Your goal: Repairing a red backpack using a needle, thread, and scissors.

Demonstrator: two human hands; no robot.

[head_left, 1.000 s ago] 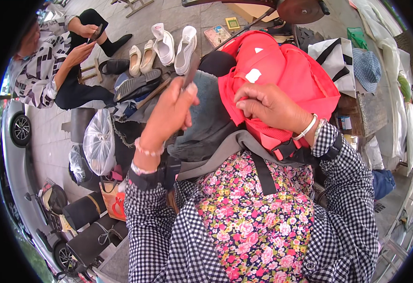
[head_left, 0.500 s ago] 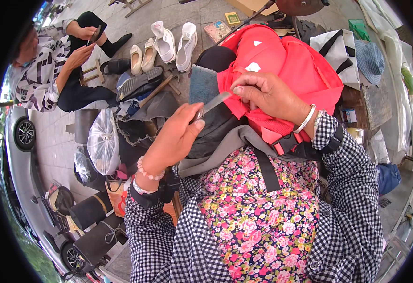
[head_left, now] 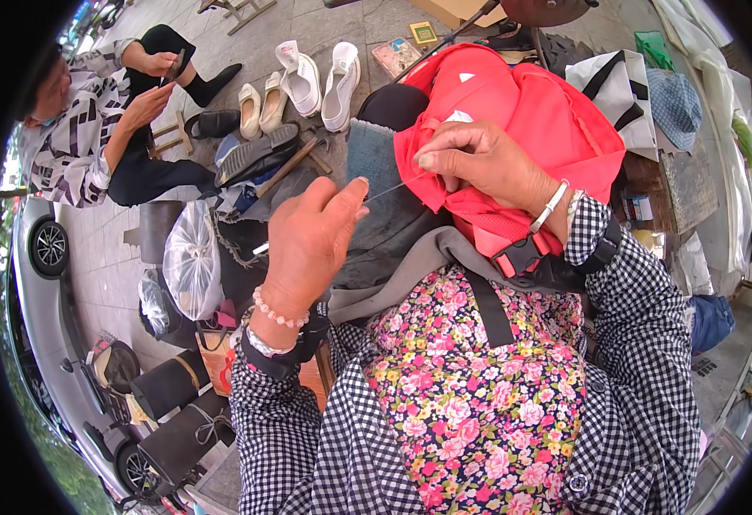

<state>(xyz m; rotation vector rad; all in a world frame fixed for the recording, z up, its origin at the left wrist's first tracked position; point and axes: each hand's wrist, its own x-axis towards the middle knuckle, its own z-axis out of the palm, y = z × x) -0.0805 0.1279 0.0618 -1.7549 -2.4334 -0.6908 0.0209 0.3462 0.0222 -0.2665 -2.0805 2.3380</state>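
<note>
My left hand (head_left: 311, 240) is closed, with thumb and forefinger pinching a thin pale thread (head_left: 397, 185). The thread runs taut up to my right hand (head_left: 489, 161), whose thumb and fingertips are pinched together on its other end. A small light tip (head_left: 261, 249) juts out beside my left palm; the rest of that object is hidden by the hand. On my lap lies a red bag (head_left: 556, 120) with a black buckle (head_left: 517, 256), right under my right hand. Dark cloth (head_left: 384, 236) and a blue denim piece (head_left: 371, 159) spread between the hands.
A hammer (head_left: 294, 163) and dark shoes lie beyond my left hand, near white shoes (head_left: 338, 86). A seated person (head_left: 75, 129) holds a phone at the far left. Left of me stand a plastic bag (head_left: 194, 262) and black rolls (head_left: 170, 382). A blue hat (head_left: 674, 107) sits right.
The blade that pointed from my left hand toward my right has swung away, out of the gap between them. My left hand has turned, and a taut thread now shows between the hands.
</note>
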